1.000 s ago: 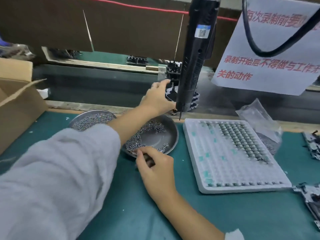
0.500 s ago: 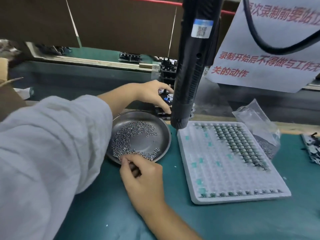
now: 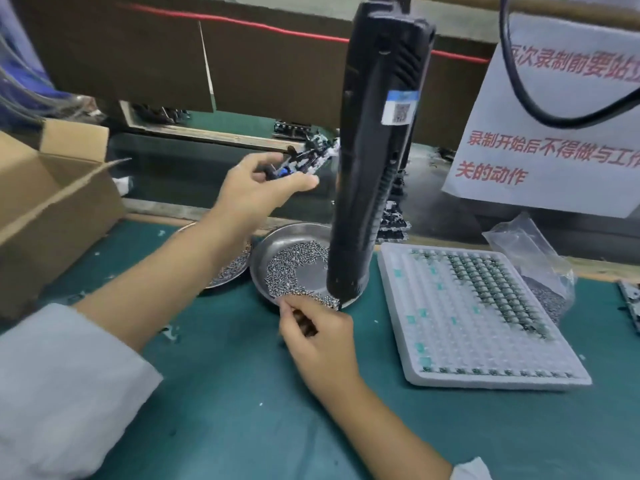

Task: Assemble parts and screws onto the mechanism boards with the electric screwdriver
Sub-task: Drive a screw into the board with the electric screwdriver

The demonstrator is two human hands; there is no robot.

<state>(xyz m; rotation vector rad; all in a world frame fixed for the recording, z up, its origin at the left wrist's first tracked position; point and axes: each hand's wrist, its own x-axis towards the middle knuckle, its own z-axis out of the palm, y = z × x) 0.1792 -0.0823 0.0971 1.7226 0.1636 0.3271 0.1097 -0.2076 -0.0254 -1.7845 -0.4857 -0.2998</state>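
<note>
My left hand (image 3: 258, 188) grips a black mechanism board (image 3: 311, 155) with blue and white parts, held in the air above the back of the bench. My right hand (image 3: 320, 336) rests at the near rim of a metal dish (image 3: 265, 249) of small screws (image 3: 289, 268), fingertips pinched together on the screws there. The black electric screwdriver (image 3: 372, 161) hangs upright between the two, its tip just above the dish rim. More boards (image 3: 393, 223) are stacked behind the screwdriver.
A second dish of screws (image 3: 232, 268) lies partly under my left forearm. A white tray (image 3: 481, 379) with small dark parts sits to the right, a plastic bag (image 3: 533, 251) behind it. A cardboard box (image 3: 52, 209) stands at the left, a paper notice (image 3: 554, 140) at the back right.
My left hand has lifted a mechanism board off the stack behind the screwdriver and drawn it up and to the left. My right hand has stayed at the dish rim.
</note>
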